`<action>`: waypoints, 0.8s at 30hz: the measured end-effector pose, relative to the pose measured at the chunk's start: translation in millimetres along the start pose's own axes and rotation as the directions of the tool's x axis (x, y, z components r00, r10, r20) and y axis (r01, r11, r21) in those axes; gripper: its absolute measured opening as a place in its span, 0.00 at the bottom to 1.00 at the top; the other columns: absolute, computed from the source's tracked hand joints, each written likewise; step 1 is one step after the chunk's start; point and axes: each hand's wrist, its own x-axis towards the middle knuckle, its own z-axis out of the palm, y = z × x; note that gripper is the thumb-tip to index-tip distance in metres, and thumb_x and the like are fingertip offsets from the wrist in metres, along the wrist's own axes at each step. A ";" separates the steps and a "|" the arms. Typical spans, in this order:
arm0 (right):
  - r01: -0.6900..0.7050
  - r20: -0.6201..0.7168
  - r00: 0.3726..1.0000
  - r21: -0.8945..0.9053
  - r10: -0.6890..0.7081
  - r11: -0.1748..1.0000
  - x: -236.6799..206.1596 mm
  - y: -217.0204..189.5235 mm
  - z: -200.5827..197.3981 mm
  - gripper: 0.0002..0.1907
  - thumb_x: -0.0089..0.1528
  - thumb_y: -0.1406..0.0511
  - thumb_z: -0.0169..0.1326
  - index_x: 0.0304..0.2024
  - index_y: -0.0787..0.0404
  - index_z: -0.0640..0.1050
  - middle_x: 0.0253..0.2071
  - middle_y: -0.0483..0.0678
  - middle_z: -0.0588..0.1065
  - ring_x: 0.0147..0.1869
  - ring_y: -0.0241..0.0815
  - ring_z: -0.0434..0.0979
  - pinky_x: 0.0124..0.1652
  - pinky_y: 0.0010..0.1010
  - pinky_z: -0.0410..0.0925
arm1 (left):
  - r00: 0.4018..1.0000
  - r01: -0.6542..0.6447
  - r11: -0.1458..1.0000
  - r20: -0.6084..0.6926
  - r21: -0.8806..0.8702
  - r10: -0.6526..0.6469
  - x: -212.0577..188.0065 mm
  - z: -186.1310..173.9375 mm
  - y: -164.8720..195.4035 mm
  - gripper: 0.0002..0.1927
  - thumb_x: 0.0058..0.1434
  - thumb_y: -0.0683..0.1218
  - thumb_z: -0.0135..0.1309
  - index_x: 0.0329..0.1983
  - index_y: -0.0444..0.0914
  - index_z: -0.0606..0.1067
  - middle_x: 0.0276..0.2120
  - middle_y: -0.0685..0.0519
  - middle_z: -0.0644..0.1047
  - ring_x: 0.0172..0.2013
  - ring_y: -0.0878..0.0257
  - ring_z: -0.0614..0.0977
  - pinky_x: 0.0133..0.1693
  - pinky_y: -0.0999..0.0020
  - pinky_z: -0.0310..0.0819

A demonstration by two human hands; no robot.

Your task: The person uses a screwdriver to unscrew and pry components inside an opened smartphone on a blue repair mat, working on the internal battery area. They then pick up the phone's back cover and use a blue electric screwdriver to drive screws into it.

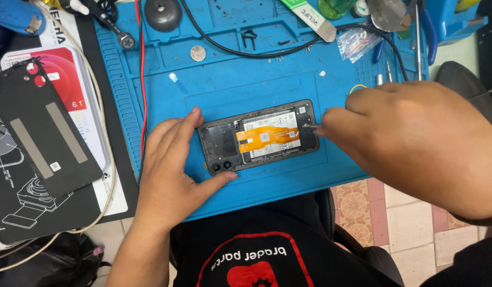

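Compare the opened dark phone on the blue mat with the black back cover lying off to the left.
The opened dark phone shows its insides, an orange ribbon cable over a white battery; the black back cover shows plain black with two grey strips. The phone rests on the blue mat, braced by the left hand and worked on by the right hand; the cover lies untouched on printed sheets. Both are flat rounded rectangles.

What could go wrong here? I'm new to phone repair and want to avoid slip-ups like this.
1. The right hand works a thin tool tip at the opened phone beside its orange flex cable; a slip could nick the cable or the battery under it.
2. The left hand only braces the camera end, so the phone might skid on the blue mat.
3. Tiny loose screws on the mat could get lost.
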 end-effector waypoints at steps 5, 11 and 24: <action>0.015 -0.093 0.996 0.004 -0.014 1.000 8.3 2.8 -3.1 0.13 0.59 0.56 0.58 0.32 0.58 0.76 0.27 0.49 0.71 0.32 0.51 0.78 0.27 0.38 0.71 | 1.000 -0.003 1.000 0.005 0.006 0.003 -0.3 1.9 0.1 0.54 0.38 0.52 0.77 0.67 0.32 0.67 0.55 0.43 0.76 0.60 0.46 0.72 0.60 0.54 0.65; -0.005 0.058 0.998 -0.100 0.011 0.995 7.9 2.4 0.0 0.16 0.62 0.53 0.57 0.29 0.57 0.76 0.26 0.47 0.72 0.31 0.48 0.79 0.30 0.37 0.74 | 1.000 0.011 1.000 0.009 0.026 -0.011 -1.6 1.2 -1.2 0.53 0.38 0.53 0.77 0.67 0.32 0.67 0.55 0.43 0.76 0.60 0.46 0.71 0.61 0.54 0.65; 0.043 0.009 0.999 -0.129 -0.042 0.991 9.6 -3.4 -3.4 0.10 0.59 0.58 0.54 0.32 0.57 0.77 0.29 0.48 0.71 0.35 0.48 0.79 0.33 0.36 0.74 | 1.000 -0.008 0.999 0.017 0.038 0.007 -0.2 -1.5 -3.1 0.51 0.40 0.54 0.76 0.66 0.32 0.69 0.55 0.43 0.76 0.60 0.46 0.72 0.61 0.54 0.65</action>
